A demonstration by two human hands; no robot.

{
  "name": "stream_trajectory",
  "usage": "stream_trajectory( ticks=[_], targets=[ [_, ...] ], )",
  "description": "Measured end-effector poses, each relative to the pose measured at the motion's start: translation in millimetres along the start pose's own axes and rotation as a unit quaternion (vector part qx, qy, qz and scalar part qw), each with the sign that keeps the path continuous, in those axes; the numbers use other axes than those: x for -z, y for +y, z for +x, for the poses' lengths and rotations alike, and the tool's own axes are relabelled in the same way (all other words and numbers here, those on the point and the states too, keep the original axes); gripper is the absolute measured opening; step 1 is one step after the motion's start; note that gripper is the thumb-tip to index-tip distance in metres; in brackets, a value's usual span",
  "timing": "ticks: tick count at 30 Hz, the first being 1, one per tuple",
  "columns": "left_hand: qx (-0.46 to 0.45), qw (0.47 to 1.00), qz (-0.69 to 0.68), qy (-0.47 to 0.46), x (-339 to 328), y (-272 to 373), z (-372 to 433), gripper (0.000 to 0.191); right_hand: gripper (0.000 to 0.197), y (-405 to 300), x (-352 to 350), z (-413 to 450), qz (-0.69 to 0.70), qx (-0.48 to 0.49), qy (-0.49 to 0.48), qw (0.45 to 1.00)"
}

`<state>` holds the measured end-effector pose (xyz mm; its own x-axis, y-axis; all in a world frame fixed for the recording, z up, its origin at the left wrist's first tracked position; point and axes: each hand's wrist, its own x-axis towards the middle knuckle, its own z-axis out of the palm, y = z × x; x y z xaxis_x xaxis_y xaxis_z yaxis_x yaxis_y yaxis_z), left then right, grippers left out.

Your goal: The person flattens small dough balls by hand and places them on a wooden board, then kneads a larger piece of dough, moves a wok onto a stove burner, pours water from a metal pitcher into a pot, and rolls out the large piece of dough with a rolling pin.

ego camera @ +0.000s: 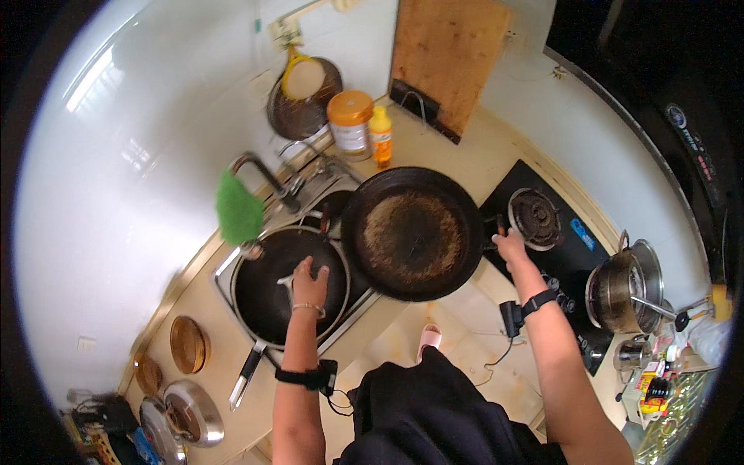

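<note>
My right hand (512, 247) grips the handle of a black frying pan (415, 232). The pan is held up between the sink and the stove, its inside facing me, with a brownish ring of residue around the middle. My left hand (310, 285) is over a dark wok (261, 302) that sits in the sink, thumb and fingers apart. A small whitish object (285, 281) shows beside the left fingers; I cannot tell what it is. The wok's black and metal handle (247, 372) sticks out over the counter towards me.
A green cloth or scouring pad (238, 209) hangs by the faucet (270, 180). Behind the pan stand an orange-lidded tub (350, 125) and a yellow bottle (381, 136). The gas stove (558, 273) at right bears a metal pot (619, 290). Wooden bowls (189, 344) stand at left.
</note>
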<state>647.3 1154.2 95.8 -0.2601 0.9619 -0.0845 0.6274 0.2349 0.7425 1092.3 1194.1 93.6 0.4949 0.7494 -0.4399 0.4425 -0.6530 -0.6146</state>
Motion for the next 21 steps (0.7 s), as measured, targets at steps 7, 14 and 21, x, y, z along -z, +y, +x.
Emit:
stream_trajectory(
  ticks=[7,14,21],
  targets=[
    [0.13,0.992,0.002,0.003,-49.0,-9.9,116.6,0.04,0.03,14.5,-8.0,40.6,-0.031,0.112,-0.014,0.993],
    [0.164,0.98,-0.113,0.008,-67.4,23.3,112.8,0.016,0.035,29.1,7.6,49.0,-0.016,0.066,-0.039,0.997],
    [0.043,0.978,-0.195,-0.068,-76.9,104.0,101.0,0.021,0.027,56.8,83.9,22.5,0.155,0.125,0.168,0.965]
  ],
)
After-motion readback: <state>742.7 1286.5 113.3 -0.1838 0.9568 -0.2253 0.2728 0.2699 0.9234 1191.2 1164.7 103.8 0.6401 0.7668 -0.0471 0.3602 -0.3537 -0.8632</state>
